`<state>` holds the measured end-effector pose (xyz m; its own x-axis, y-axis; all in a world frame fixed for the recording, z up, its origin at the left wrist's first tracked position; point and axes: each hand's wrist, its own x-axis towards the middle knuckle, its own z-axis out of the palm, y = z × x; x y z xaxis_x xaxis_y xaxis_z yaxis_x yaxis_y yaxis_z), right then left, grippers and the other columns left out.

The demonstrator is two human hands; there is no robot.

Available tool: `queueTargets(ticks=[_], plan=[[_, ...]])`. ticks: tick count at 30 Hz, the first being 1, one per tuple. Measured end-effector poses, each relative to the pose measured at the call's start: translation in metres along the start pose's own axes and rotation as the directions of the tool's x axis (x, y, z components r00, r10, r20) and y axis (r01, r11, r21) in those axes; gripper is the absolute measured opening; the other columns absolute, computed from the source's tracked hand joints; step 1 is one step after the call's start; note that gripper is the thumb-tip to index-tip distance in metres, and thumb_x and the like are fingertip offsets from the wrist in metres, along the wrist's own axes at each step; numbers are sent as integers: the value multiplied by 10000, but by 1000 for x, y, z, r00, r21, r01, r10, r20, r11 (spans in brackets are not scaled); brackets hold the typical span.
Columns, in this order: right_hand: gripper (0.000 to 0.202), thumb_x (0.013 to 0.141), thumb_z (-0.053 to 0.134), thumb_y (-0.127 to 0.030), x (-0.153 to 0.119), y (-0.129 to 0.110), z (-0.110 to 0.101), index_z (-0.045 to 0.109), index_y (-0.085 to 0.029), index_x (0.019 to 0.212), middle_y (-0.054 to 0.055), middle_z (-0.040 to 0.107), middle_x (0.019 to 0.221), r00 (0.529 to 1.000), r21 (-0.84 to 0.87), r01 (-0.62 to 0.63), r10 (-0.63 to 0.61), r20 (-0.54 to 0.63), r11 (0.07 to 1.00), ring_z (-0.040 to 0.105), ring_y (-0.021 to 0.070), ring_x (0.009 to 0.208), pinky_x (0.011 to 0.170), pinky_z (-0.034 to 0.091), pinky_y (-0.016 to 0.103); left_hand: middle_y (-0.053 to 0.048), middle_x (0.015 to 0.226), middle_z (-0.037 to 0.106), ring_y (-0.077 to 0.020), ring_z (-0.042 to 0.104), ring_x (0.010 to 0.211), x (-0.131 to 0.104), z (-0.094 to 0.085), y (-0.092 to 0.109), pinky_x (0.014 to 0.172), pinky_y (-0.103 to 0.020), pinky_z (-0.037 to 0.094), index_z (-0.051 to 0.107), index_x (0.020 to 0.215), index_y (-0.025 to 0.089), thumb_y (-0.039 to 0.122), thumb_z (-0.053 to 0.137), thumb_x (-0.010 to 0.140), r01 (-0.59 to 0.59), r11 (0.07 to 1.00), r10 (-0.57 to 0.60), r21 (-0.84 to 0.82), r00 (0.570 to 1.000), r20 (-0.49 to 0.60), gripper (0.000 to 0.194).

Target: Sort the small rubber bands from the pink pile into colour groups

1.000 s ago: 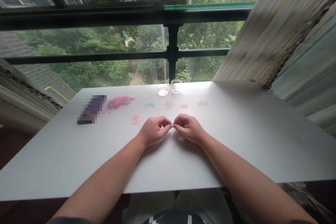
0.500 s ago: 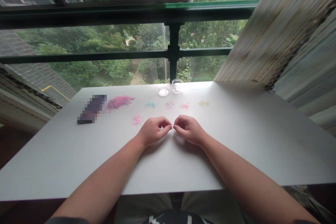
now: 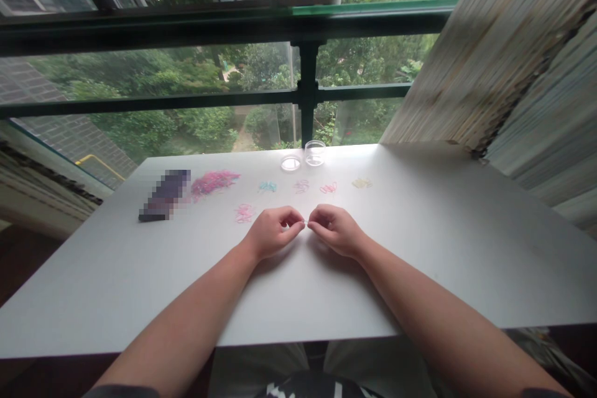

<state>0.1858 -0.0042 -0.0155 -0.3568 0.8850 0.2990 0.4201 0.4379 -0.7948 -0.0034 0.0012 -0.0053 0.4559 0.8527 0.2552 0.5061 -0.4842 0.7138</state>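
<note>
Just above the white table (image 3: pixel 298 305), my left hand (image 3: pixel 275 231) and my right hand (image 3: pixel 336 230) face each other with their fingertips almost touching. Each pinches thumb against forefinger. Whatever lies between the tips is too small to name; only a pale speck shows. Beyond the hands sit small groups of thin loops that look like little rubber bands: a blue group (image 3: pixel 267 186), a lilac group (image 3: pixel 301 186), a coral-pink group (image 3: pixel 329 188) and a pale yellow group (image 3: pixel 362 183). A light pink group (image 3: pixel 244 213) lies just left of my left hand.
A large mixed pink-purple heap (image 3: pixel 215 183) lies at the left, beside a dark, pixelated phone-like object (image 3: pixel 165 194). A clear round container (image 3: pixel 315 154) and a clear lid (image 3: pixel 291 164) stand at the back edge, near the window railing (image 3: pixel 308 74). A string curtain (image 3: pixel 448 56) hangs on the right.
Both hands keep their pinch in nearly the same place. The camera view has shifted very slightly; the things on the table stay where they were.
</note>
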Motion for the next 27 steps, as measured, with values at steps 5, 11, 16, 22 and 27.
queueTargets(ticks=[5, 11, 16, 22, 27], plan=[[60, 755, 557, -188, 0, 1, -1, 562, -175, 697, -1, 565, 647, 1000, -18, 22, -22, 8, 1000, 472, 113, 601, 567, 373, 235, -11, 764, 684, -119, 597, 680, 0, 0, 1, 665, -234, 470, 643, 802, 184, 274, 542, 790, -4, 1000, 4, -4, 1000, -2, 136], [62, 752, 553, -180, 0, 0, -2, 553, -177, 690, -6, 549, 635, 999, -23, 33, -33, -2, 999, 455, 109, 583, 559, 368, 234, -15, 761, 687, -126, 600, 685, -1, 1, 1, 659, -241, 471, 644, 809, 186, 277, 538, 790, 0, 1000, 0, -2, 1000, 11, 141], [55, 750, 546, -186, 0, 1, -1, 546, -177, 695, -13, 536, 620, 1000, -7, 2, -2, 2, 1000, 449, 104, 569, 533, 359, 225, -10, 756, 684, -124, 594, 675, -1, 1, 2, 654, -241, 467, 639, 805, 189, 276, 540, 788, -5, 1000, 5, 8, 1000, 15, 133], [44, 752, 545, -194, -1, 3, 0, 546, -175, 713, -8, 553, 639, 1000, 12, -16, 16, 22, 1000, 462, 103, 570, 534, 369, 224, -3, 762, 682, -117, 588, 670, -1, 1, 1, 653, -237, 460, 639, 804, 189, 261, 542, 788, -7, 1000, 7, 6, 1000, 25, 121], [44, 750, 546, -196, -1, 3, 0, 543, -174, 712, -12, 541, 631, 999, 28, -20, 19, 32, 999, 452, 101, 561, 526, 364, 224, -3, 763, 680, -117, 580, 666, -1, 1, 2, 655, -241, 456, 638, 808, 187, 261, 539, 793, -7, 1000, 7, -1, 999, 35, 125]])
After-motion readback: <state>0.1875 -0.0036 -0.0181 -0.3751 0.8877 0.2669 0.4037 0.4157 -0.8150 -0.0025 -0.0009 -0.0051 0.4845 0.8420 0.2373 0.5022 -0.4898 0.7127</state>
